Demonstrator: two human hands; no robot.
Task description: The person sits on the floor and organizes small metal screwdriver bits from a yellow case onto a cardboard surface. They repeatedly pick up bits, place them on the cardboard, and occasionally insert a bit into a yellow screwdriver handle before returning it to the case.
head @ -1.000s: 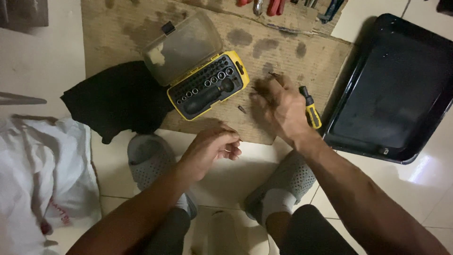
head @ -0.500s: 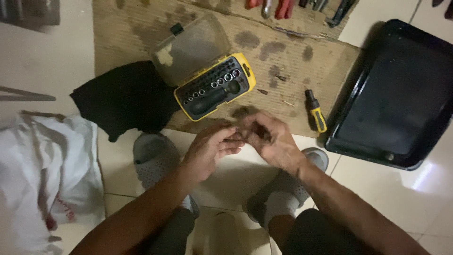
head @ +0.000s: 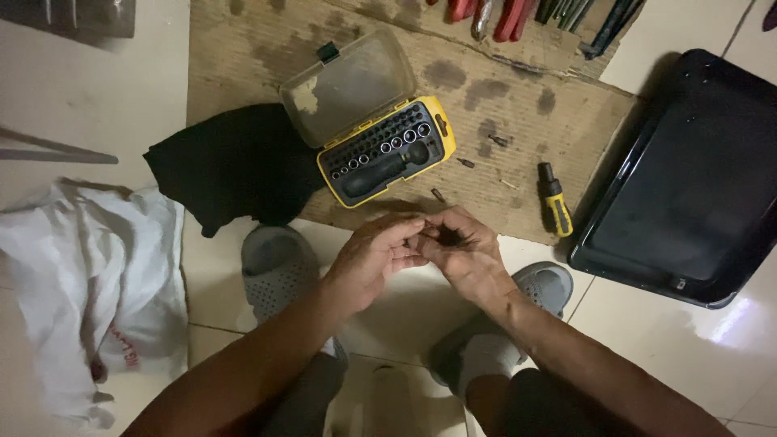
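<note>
My left hand (head: pixel 375 257) and my right hand (head: pixel 462 252) meet in front of me, above the floor between my feet. Together their fingertips pinch a small dark part (head: pixel 447 236); what it is I cannot tell. Just beyond the hands an open yellow bit set case (head: pixel 387 151) with a clear lid lies on a stained cardboard sheet (head: pixel 518 89). A small yellow and black screwdriver (head: pixel 555 199) lies on the cardboard to the right of my hands. A few loose bits (head: pixel 466 163) lie scattered near the case.
A black cloth (head: pixel 235 166) lies left of the case. A large black tray-like panel (head: pixel 696 186) sits on the right. White plastic bag (head: pixel 97 275) at left. Red-handled tools (head: pixel 510 12) lie at the top edge. My grey slippers (head: pixel 275 263) rest on the tiled floor.
My right hand left the screwdriver on the cardboard and came back to join the left hand. Both hands now hold a small dark part together.
</note>
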